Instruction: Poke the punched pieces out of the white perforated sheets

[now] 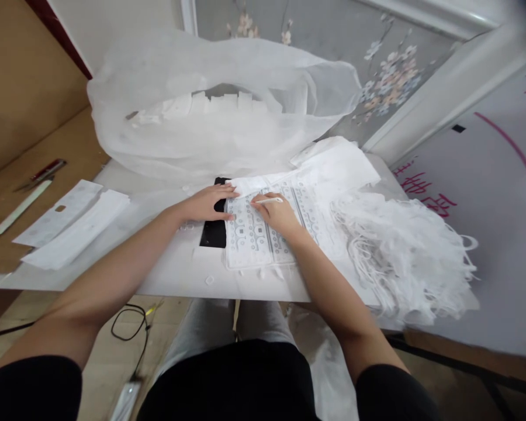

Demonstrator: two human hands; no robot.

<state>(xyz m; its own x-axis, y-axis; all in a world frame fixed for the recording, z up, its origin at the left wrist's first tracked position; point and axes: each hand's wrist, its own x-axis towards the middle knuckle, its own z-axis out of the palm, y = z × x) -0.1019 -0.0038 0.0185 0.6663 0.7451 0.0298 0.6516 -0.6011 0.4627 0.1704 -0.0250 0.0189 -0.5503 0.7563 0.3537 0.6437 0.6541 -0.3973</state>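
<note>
A white die-cut sheet (pixel 251 234) printed with small grey shapes lies on the white table (pixel 175 275), partly over a black pad (pixel 214 233). My left hand (pixel 208 203) rests flat on the sheet's left edge, fingers spread, pressing it down. My right hand (pixel 277 213) sits on the middle of the sheet and grips a thin white stick-like tool (pixel 267 200), held level and pointing left. A few tiny punched-out bits (pixel 209 280) lie near the table's front edge.
A big translucent plastic bag (pixel 219 99) with white stacks inside stands behind the sheet. A heap of white stringy offcuts (pixel 403 257) fills the right side. White paper strips (pixel 72 225) and a red-handled tool (pixel 41 174) lie left on the brown surface. Cables (pixel 131 321) trail on the floor.
</note>
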